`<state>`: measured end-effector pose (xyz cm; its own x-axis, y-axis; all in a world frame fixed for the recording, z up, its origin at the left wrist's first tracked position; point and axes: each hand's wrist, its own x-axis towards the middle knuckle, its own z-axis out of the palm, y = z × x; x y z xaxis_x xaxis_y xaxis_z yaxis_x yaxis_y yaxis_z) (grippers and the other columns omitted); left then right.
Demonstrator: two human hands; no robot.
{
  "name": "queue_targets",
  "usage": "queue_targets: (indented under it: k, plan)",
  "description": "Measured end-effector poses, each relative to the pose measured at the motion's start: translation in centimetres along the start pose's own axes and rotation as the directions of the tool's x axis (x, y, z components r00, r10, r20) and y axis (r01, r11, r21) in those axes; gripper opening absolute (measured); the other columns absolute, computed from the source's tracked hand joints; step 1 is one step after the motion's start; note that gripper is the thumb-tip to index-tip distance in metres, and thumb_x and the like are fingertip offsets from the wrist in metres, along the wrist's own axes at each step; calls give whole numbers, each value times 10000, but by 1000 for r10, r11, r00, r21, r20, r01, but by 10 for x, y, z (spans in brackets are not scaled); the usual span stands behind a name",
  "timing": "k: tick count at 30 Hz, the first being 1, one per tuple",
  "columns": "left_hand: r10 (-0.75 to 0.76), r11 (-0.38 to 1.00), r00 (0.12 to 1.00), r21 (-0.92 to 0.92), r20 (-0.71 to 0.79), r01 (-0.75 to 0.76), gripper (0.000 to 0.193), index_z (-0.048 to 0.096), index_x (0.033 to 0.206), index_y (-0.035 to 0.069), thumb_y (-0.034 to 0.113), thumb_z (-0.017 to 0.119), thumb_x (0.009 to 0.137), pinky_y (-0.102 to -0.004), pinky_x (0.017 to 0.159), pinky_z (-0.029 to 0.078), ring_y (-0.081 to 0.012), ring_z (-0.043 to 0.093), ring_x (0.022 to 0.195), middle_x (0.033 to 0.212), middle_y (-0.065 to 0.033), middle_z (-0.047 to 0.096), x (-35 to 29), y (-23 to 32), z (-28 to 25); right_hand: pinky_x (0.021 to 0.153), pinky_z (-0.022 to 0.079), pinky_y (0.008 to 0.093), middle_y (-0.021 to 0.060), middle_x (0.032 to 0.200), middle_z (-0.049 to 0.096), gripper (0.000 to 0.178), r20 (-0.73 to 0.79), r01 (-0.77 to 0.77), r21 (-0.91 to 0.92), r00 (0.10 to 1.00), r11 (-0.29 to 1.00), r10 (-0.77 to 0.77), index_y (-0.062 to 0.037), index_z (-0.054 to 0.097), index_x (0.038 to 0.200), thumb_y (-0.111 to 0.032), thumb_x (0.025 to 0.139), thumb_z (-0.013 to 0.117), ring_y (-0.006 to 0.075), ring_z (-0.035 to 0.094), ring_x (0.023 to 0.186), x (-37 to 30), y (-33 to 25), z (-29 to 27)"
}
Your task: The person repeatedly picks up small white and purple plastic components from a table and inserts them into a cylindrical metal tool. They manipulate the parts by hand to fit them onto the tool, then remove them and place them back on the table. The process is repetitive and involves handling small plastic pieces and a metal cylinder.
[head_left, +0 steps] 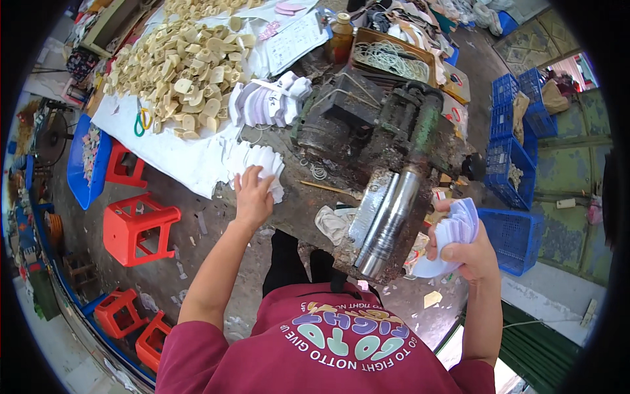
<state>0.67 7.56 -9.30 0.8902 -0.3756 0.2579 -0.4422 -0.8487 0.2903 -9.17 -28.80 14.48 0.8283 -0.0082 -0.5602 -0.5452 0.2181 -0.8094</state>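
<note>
My right hand point(467, 253) is closed around a fanned stack of thin white and lavender cut pieces point(457, 226), held to the right of the machine. My left hand point(252, 200) has its fingers spread over the near edge of a pile of white cut pieces point(259, 161) on the table; its fingertips touch the pile. Between my hands is a greasy machine point(367, 125) with a shiny metal roller point(387, 226) pointing toward me. Behind the white pile, a tied bundle of white and lavender pieces point(269, 102) lies beside a large heap of beige pieces point(190, 72).
Green-and-yellow-handled scissors point(142, 121) lie on the white cloth point(177, 157). Near the roller are a rag point(333, 224) and a thin stick point(328, 188). Red stools point(134, 230) stand at left, blue crates point(508, 164) at right. A brown bottle point(341, 39) is behind the machine.
</note>
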Motion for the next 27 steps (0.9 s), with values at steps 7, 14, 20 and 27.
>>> queue_targets:
  k: [7,14,20,27]
  plan:
    - [35,373,980,-912,196,169,186,653,907,33,94,730,749,-323,820,461,-193,602,913,967,-86,643,49,155,-119,788,449,232,-10,984,579,703,44,159,-340,987,927,-153,-66,536,1236,-97,609,852,67,546,898,-7,-19,38]
    - [290,-243,802,-771,522,589,143,671,909,-36,94,613,923,-228,684,491,-82,613,723,813,-52,677,66,201,-156,799,477,244,8,1015,603,650,86,269,-319,963,909,-255,-43,540,1206,-73,632,843,73,565,914,-20,-21,44]
    - [129,-140,857,-847,498,513,100,673,893,-24,51,608,906,-277,728,510,-125,642,774,860,-85,693,62,182,-142,912,447,294,97,1232,591,673,70,268,-394,963,879,-262,-19,553,1258,-89,628,780,124,570,1031,-28,-22,-20]
    - [148,171,946,-950,287,261,181,668,1024,-7,86,669,868,-231,644,480,-71,587,726,822,-34,653,60,201,-133,1023,355,317,130,1310,514,719,547,349,-420,834,838,-73,-16,552,1289,-123,619,789,206,499,1180,-27,-12,-19]
